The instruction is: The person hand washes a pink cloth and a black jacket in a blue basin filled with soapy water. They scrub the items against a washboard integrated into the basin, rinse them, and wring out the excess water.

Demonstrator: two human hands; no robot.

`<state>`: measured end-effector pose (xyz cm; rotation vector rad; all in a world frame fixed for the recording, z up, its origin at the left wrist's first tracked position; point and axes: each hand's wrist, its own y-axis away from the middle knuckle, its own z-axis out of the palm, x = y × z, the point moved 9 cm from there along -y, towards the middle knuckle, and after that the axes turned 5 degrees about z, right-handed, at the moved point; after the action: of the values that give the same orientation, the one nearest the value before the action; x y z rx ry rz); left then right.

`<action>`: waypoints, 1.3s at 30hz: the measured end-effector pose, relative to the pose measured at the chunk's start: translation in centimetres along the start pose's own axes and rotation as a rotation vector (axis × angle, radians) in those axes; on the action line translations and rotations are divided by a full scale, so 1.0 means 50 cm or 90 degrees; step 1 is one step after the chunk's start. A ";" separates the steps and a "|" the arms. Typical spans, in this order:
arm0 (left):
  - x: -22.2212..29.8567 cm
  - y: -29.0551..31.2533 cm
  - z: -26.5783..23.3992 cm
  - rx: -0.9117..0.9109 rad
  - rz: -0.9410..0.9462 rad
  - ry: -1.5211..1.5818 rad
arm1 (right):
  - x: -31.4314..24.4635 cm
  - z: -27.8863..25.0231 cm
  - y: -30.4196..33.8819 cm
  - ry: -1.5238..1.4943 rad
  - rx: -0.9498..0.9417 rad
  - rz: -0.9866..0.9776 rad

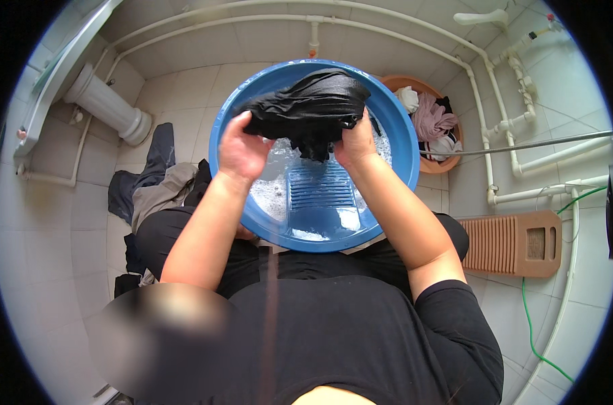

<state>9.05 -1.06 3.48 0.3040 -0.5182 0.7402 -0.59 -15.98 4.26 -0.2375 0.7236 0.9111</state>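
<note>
A wet black garment (313, 104) is stretched between my two hands over a round blue basin (402, 145). My left hand (242, 150) grips its left end, with the fingers partly hidden behind the cloth. At the other end, my right hand (357, 143) is closed on the fabric near its lower edge. Part of the garment hangs in a bunch toward the basin. Below it, a blue ribbed washboard (320, 189) slopes into sudsy water (269, 182) inside the basin.
Grey and dark clothes (161, 179) lie on the tiled floor at left, near a white pedestal (110, 104). An orange-brown basin (433, 164) holds more laundry at back right. A brown washboard (512, 243) sits at right, by white pipes (482, 128) and a green hose (532, 331).
</note>
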 end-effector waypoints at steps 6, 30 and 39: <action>-0.188 0.021 -0.048 0.056 -0.240 0.102 | 0.069 -0.010 0.040 -0.095 -0.085 0.116; -0.210 0.089 0.004 -0.249 0.239 -1.005 | 0.064 -0.073 0.172 0.985 -0.139 -0.344; -0.219 -0.092 -0.123 -0.007 0.072 -1.296 | 0.092 -0.207 -0.039 1.141 0.175 -0.073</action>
<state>7.59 -7.73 -8.03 0.9973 -2.4528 0.2819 -2.06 -19.19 -6.69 -0.8603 2.4142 0.2550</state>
